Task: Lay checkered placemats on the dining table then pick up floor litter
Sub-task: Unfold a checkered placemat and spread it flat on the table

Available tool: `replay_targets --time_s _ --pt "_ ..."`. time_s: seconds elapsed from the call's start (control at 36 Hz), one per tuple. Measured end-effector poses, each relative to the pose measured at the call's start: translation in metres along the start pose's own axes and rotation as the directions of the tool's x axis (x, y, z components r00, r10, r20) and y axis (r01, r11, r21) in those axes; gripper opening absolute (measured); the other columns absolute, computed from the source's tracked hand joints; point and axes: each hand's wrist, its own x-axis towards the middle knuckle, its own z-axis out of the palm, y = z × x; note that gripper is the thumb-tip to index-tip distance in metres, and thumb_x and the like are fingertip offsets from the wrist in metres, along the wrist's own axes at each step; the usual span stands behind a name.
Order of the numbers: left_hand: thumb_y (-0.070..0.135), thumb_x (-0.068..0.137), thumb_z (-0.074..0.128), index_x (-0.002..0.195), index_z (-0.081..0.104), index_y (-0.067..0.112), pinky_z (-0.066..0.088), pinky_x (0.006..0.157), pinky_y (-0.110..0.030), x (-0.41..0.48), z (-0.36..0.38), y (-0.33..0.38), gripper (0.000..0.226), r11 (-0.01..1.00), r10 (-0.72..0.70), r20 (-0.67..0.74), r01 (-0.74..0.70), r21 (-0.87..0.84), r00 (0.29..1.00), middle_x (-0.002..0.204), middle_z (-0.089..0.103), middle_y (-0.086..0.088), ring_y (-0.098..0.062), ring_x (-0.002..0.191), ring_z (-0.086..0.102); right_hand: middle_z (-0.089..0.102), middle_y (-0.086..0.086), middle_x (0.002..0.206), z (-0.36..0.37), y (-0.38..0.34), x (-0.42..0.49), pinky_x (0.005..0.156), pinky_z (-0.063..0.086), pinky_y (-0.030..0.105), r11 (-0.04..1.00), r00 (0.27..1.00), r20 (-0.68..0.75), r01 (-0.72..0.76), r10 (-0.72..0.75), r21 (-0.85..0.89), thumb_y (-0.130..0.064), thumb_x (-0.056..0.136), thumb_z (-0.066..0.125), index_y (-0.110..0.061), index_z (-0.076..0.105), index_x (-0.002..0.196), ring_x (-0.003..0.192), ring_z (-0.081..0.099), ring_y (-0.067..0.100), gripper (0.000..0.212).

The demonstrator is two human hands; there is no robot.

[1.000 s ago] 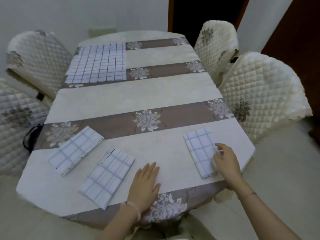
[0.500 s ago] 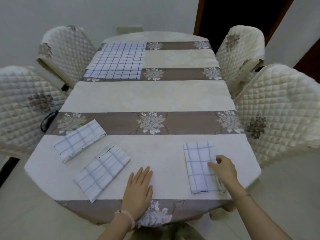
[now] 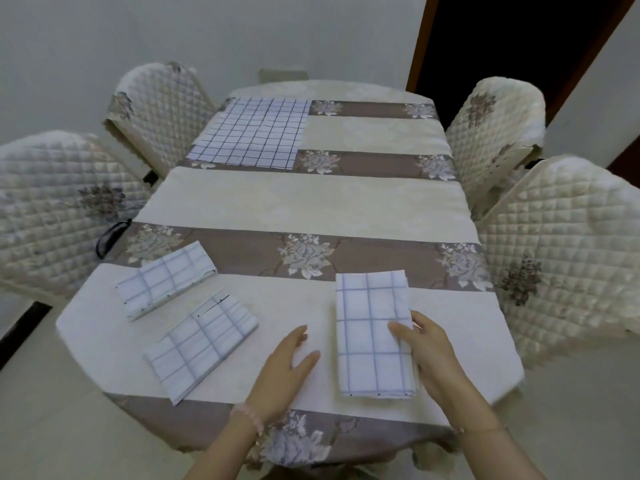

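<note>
One checkered placemat [image 3: 251, 136] lies unfolded at the far left of the dining table [image 3: 311, 202]. Three folded checkered placemats lie at the near end: one at the left [image 3: 164, 279], one nearer the middle [image 3: 201, 344], one at the right [image 3: 372, 336]. My right hand [image 3: 427, 351] grips the right edge of the right folded placemat, thumb on top. My left hand [image 3: 284, 372] rests on the tablecloth just left of that placemat, fingers straight, holding nothing.
Four quilted cream chairs stand around the table: two on the left [image 3: 59, 206] [image 3: 156, 105], two on the right [image 3: 495, 123] [image 3: 568, 251]. A dark doorway [image 3: 512, 39] is at the back right. Pale floor [image 3: 41, 393] shows at the near left.
My right hand has drawn the right folded placemat toward the middle and straightened it. My left hand has lifted off its palm and turned toward that placemat. The camera view has shifted.
</note>
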Motion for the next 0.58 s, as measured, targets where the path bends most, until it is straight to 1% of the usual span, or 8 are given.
replay_targets --time_s 0.06,0.14,0.22,0.31,0.42,0.47,0.53,0.58 --pt "0.043 0.090 0.054 0.127 0.045 0.036 0.046 0.084 -0.017 0.003 0.003 0.023 0.039 0.944 -0.071 0.097 0.099 -0.316 0.993 0.126 0.058 0.013 0.001 0.109 0.057 0.076 0.002 0.096 0.008 0.000 -0.004 0.079 0.058 0.038 0.999 0.999 0.031 -0.010 0.009 0.037 -0.006 0.087 0.061 -0.015 0.068 0.101 0.088 0.072 0.022 0.018" --pt "0.026 0.090 0.060 0.114 0.057 0.024 0.055 0.067 -0.022 0.007 0.010 0.044 0.024 0.859 -0.089 0.107 0.131 -0.495 0.990 0.109 0.070 0.004 -0.008 0.092 0.070 0.076 0.003 0.095 0.018 0.001 -0.009 0.071 0.060 0.034 0.997 0.998 0.059 -0.021 0.017 0.070 -0.007 0.086 0.063 -0.016 0.068 0.101 0.086 0.073 0.023 0.018" --pt "0.007 0.089 0.059 0.108 0.059 0.011 0.053 0.061 -0.019 0.008 0.013 0.048 0.019 0.877 -0.061 -0.006 0.051 -0.477 0.998 0.105 0.070 -0.006 -0.010 0.082 0.070 0.076 0.002 0.095 0.020 0.002 -0.014 0.064 0.059 0.030 0.993 0.996 0.076 -0.052 0.044 0.102 -0.011 0.086 0.063 -0.016 0.069 0.100 0.085 0.073 0.021 0.016" --pt "0.003 0.090 0.057 0.107 0.059 0.007 0.051 0.059 -0.017 0.007 0.009 0.042 0.018 0.890 -0.038 -0.010 0.029 -0.456 0.999 0.108 0.069 -0.009 -0.018 0.088 0.068 0.076 0.001 0.095 0.019 0.000 -0.016 0.062 0.056 0.028 0.990 0.993 0.085 -0.095 0.086 0.105 -0.020 0.088 0.061 -0.016 0.070 0.099 0.081 0.073 0.018 0.014" --pt "0.004 0.091 0.056 0.103 0.062 0.019 0.056 0.077 -0.025 0.006 0.000 0.030 0.021 0.913 -0.021 0.029 0.031 -0.408 0.999 0.111 0.069 -0.002 -0.020 0.101 0.066 0.075 0.003 0.092 0.015 -0.005 -0.015 0.059 0.054 0.023 0.984 0.991 0.082 -0.114 0.104 0.137 -0.020 0.091 0.057 -0.013 0.071 0.098 0.075 0.070 0.014 0.017" --pt "0.007 0.091 0.056 0.102 0.060 0.027 0.055 0.075 -0.023 0.006 -0.003 0.026 0.024 0.928 -0.013 0.037 0.026 -0.372 0.999 0.107 0.068 0.005 -0.018 0.099 0.066 0.074 0.004 0.090 0.015 -0.007 -0.015 0.060 0.055 0.022 0.986 0.992 0.088 -0.100 0.089 0.133 -0.016 0.092 0.057 -0.011 0.072 0.096 0.074 0.069 0.013 0.017" --pt "0.012 0.091 0.057 0.111 0.053 0.029 0.051 0.067 -0.016 0.005 -0.005 0.026 0.027 0.942 -0.040 0.032 0.048 -0.332 0.999 0.104 0.061 0.011 -0.013 0.090 0.063 0.074 0.004 0.087 0.017 -0.008 -0.017 0.060 0.055 0.021 0.987 0.993 0.093 -0.084 0.071 0.139 -0.013 0.091 0.058 -0.009 0.072 0.093 0.072 0.069 0.012 0.015" --pt "0.017 0.090 0.059 0.126 0.041 0.027 0.049 0.075 -0.019 0.005 -0.004 0.027 0.041 0.978 -0.054 -0.043 0.044 -0.202 0.998 0.107 0.051 0.010 -0.012 0.097 0.056 0.074 0.004 0.086 0.021 -0.009 -0.020 0.060 0.055 0.021 0.988 0.994 0.096 -0.064 0.051 0.140 -0.012 0.091 0.058 -0.009 0.072 0.091 0.073 0.070 0.013 0.014"
